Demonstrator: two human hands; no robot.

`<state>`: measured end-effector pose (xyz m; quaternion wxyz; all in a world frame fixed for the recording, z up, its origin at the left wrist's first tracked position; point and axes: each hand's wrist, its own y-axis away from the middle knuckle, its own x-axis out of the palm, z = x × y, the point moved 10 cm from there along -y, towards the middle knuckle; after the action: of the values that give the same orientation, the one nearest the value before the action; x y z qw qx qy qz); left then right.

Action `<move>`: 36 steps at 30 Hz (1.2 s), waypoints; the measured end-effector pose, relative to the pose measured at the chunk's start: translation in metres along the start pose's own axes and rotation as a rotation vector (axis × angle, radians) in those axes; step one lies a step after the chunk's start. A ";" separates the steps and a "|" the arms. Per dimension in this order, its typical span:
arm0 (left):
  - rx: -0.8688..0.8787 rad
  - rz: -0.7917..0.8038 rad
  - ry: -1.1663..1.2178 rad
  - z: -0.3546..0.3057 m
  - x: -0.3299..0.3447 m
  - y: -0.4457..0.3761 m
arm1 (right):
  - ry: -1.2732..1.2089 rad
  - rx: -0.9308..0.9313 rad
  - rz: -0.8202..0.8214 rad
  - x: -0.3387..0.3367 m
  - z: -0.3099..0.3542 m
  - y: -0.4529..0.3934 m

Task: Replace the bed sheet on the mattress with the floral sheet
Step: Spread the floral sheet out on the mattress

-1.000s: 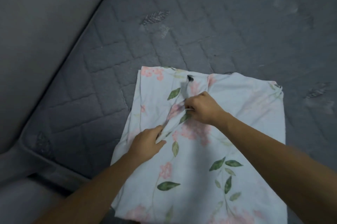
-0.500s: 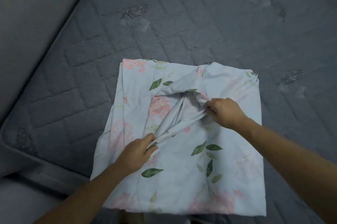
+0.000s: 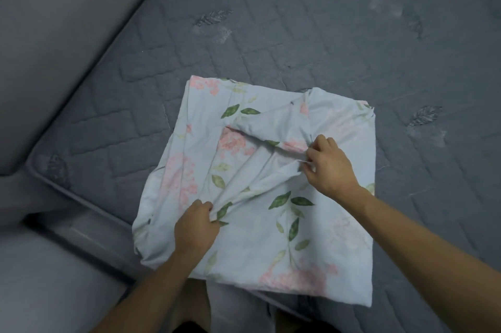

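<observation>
A plain grey wall (image 3: 62, 34) fills the far left, its surface smooth and evenly lit. At the near left lies a pale grey floor (image 3: 54, 278), with a dark gap where it meets the lighter bed frame edge (image 3: 89, 235) running diagonally from left to near centre. The light is dim and cool, casting only soft shadows.

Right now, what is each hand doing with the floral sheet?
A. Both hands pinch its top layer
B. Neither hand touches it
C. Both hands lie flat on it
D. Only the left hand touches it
A: the left hand and the right hand each pinch a fold of the floral sheet, which lies folded on the mattress.
</observation>
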<state>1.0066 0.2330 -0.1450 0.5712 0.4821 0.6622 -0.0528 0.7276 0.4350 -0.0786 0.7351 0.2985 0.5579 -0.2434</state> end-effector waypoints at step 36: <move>0.087 -0.064 0.447 0.087 -0.025 0.027 | 0.079 0.021 0.495 0.080 0.078 -0.070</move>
<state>1.0843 0.1788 -0.1410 0.3871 0.4847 0.7843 0.0088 0.7526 0.3285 -0.1522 0.7469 0.4429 0.4935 -0.0497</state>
